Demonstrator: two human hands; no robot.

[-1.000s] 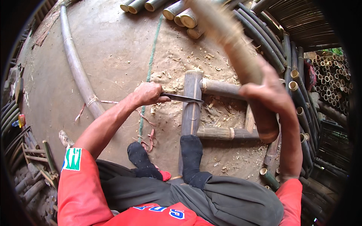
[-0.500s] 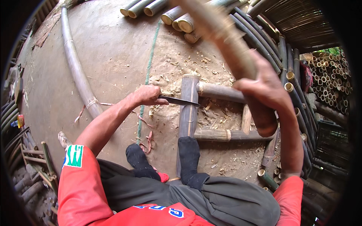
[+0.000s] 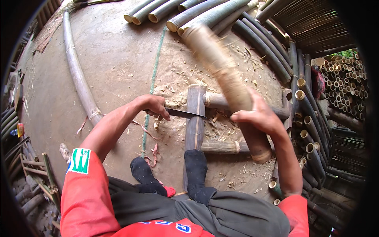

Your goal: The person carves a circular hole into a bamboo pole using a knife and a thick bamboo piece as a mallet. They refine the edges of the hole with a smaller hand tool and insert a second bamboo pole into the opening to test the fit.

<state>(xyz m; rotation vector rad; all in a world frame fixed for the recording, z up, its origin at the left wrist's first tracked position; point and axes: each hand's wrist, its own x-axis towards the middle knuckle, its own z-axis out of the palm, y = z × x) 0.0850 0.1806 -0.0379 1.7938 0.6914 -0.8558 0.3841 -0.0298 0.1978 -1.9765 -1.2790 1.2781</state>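
A flat, dusty brown floor is spreading across the frame's centre; a dark brown slatted wall is standing upper right.

On your left, a long, curved, grey-brown bamboo pole is lying on the brown floor, with a narrow green strip running to its right and a crumpled pinkish-red ribbon trailing near that strip's lower end. Ahead of you, thick grey-green bamboo lengths are resting side by side, while at your far right round, pale-ended bamboo tubes are sitting stacked near a dark slatted panel.
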